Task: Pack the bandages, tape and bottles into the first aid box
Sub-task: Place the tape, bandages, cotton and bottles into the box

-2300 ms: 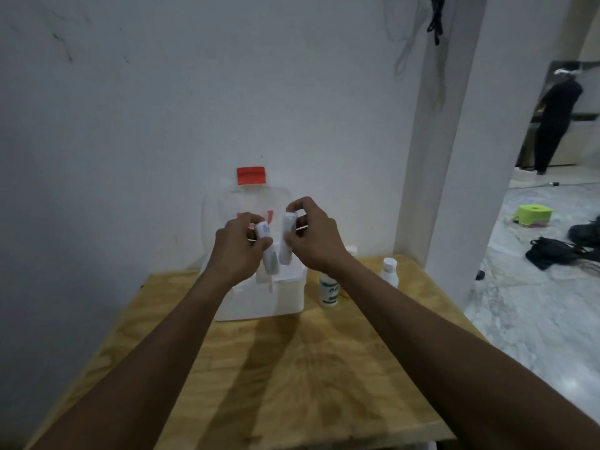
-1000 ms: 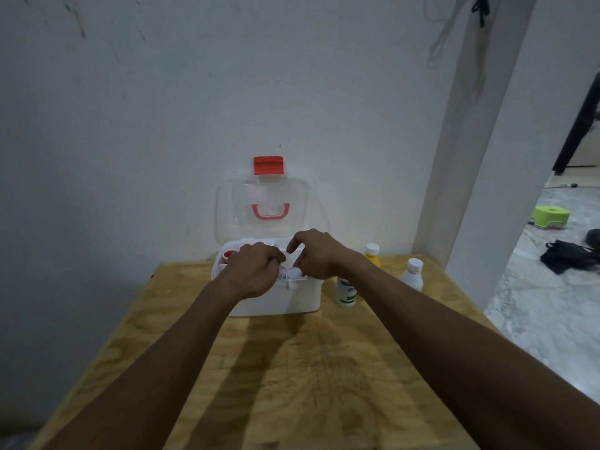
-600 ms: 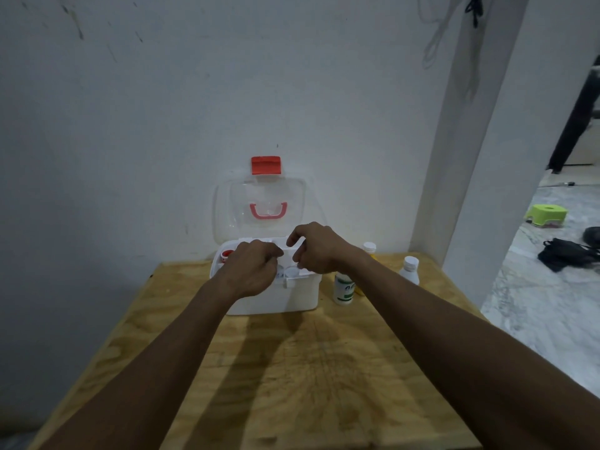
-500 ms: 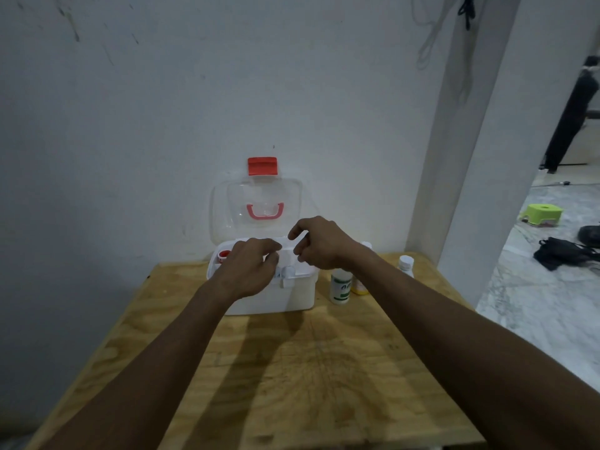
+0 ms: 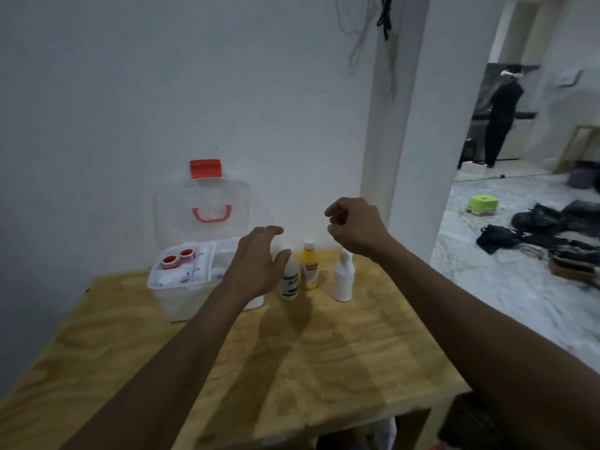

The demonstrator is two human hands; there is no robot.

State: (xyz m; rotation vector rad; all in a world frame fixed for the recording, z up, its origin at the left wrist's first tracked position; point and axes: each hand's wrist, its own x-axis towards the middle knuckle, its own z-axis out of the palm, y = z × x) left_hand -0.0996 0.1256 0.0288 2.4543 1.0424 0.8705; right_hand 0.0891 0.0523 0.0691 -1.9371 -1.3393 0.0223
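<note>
The white first aid box [image 5: 177, 298] stands open at the back left of the wooden table [image 5: 292, 362], its clear lid [image 5: 207, 211] leaning on the wall. Two red-cored tape rolls [image 5: 177, 257] and white bandage rolls [image 5: 181, 276] lie in its tray. To its right stand three bottles: a white one with a green label [image 5: 290, 280], a yellow one [image 5: 309, 265] and a plain white one [image 5: 343, 278]. My left hand [image 5: 258, 264] hovers open over the box's right end, thumb next to the green-label bottle. My right hand [image 5: 355, 227] hangs empty above the plain white bottle, fingers loosely curled.
A white wall and pillar [image 5: 406, 125] rise behind the table. To the right, on the marble floor, sit a green stool [image 5: 482, 204] and dark bags [image 5: 535, 228]. A person in black [image 5: 501, 115] stands far off in the doorway.
Both hands held bandage rolls, lowered them into the box and let go. The hands then came out empty and shifted right, towards the bottles.
</note>
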